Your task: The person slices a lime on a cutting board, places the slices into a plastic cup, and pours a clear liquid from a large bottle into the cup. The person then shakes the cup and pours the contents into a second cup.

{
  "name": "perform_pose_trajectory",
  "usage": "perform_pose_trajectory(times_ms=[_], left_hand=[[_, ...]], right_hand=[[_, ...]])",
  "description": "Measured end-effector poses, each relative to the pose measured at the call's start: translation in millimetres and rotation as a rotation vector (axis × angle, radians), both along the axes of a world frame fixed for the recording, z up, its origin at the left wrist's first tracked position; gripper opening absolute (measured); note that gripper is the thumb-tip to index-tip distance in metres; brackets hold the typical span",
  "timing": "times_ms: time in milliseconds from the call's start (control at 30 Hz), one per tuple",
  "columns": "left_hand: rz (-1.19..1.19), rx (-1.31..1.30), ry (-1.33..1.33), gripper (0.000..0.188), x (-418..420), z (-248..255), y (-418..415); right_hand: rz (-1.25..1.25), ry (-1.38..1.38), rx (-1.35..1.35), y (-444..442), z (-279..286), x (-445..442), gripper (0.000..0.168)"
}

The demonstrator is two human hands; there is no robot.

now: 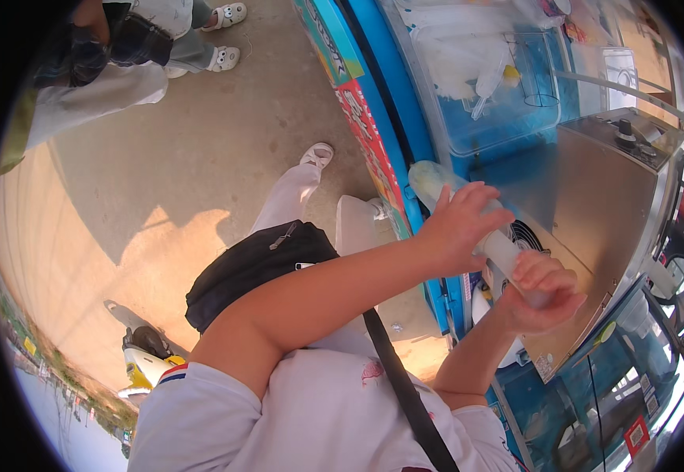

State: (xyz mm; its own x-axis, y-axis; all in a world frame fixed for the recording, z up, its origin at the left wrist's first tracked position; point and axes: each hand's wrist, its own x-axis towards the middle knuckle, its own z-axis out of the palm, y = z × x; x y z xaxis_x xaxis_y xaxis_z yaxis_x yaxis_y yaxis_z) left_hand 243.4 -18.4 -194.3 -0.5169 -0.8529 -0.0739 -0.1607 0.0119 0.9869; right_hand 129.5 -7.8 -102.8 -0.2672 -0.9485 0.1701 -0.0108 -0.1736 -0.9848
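Observation:
A long translucent plastic sleeve or tube [501, 251] slants across in front of me, over the edge of a blue cart [398, 106]. My left hand [460, 227] is around its middle, with the fingers partly spread. My right hand [545, 292] curls around its lower end. The far end [430, 177] is rounded and cloudy, with something pale inside that I cannot make out. Just past the hands stands a stainless steel machine [601, 194] with a black knob [625, 130]. A dark coil or round grille [527, 235] shows partly behind the sleeve.
A clear plastic bin [465, 138] on the cart holds pale contents, a plastic scoop [489, 85] and a wire holder [539, 97]. Glass panels [589, 407] line the lower right. Other people's legs and clogs [224, 59] are at upper left. A black bag [259, 271] hangs at my waist.

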Motion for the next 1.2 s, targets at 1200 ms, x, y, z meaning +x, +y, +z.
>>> perform_pose_trajectory(times_ms=[1200], left_hand=[[-0.011, -0.035, -0.008, 0.075, -1.4, -4.0, 0.1]], right_hand=[[-0.170, -0.118, -0.114, 16.5, 92.0, -26.8, 0.047]])
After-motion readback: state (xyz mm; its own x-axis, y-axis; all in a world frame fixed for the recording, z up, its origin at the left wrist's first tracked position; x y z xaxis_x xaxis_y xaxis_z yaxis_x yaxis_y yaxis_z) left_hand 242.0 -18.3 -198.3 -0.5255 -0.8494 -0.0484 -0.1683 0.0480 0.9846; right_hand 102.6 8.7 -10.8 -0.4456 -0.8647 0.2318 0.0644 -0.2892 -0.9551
